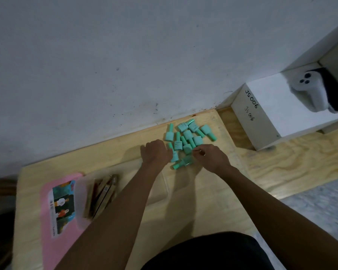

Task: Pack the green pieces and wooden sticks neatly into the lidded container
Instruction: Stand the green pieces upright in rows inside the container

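Mint-green bottle-shaped pieces (187, 139) lie jumbled far right; wooden sticks (101, 193) lean inside the clear container (80, 191), near left.

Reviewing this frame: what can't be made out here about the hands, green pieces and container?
- Left hand: fingers curled away in the head view; any hold is hidden.
- Right hand: fingertips over the green pieces; grasp unclear.
- Clear container: forearms cover it; contents unreadable.
- Wooden sticks: blurred, count unclear.

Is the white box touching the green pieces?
Apart. The head view shows bare wooden table between the white box and the nearest of the green pieces.
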`<state>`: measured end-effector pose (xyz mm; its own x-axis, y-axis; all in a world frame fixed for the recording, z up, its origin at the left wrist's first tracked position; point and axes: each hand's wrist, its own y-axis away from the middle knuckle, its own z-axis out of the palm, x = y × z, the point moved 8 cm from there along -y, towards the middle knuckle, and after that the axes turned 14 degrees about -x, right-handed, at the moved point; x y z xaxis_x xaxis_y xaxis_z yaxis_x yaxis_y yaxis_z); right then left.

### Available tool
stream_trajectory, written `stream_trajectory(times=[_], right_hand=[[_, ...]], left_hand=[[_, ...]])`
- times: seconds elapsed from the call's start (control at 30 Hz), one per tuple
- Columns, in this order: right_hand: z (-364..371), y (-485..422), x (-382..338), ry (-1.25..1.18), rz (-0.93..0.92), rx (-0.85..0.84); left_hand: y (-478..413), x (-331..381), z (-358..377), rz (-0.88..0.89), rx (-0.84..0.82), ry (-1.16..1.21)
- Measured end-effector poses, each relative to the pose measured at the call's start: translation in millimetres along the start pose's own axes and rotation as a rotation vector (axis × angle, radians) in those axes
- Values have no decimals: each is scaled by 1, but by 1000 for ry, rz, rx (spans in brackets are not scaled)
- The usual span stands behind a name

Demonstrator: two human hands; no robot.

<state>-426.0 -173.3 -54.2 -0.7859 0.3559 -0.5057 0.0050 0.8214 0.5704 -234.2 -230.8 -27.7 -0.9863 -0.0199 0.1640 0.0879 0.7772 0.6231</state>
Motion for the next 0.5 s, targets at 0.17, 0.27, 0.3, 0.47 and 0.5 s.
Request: stream_trajectory(times=[0.17,0.27,0.3,0.47,0.5], right_hand=[[-9,-35,-22,-2,-26,-48],[-12,-52,-34,5,-28,-56],[-11,-57,-38,15,-28,-61],[-9,-72,-47,77,7,-39],[-8,-73,-49,98,16,-39]], left_hand=[[-18,9,10,-124,-145,-2],[-24,10,14,-165,-181,28],[-26,10,14,-179,-180,42],[-29,10,8,-177,-186,154],[-29,8,5,-170,-182,185]])
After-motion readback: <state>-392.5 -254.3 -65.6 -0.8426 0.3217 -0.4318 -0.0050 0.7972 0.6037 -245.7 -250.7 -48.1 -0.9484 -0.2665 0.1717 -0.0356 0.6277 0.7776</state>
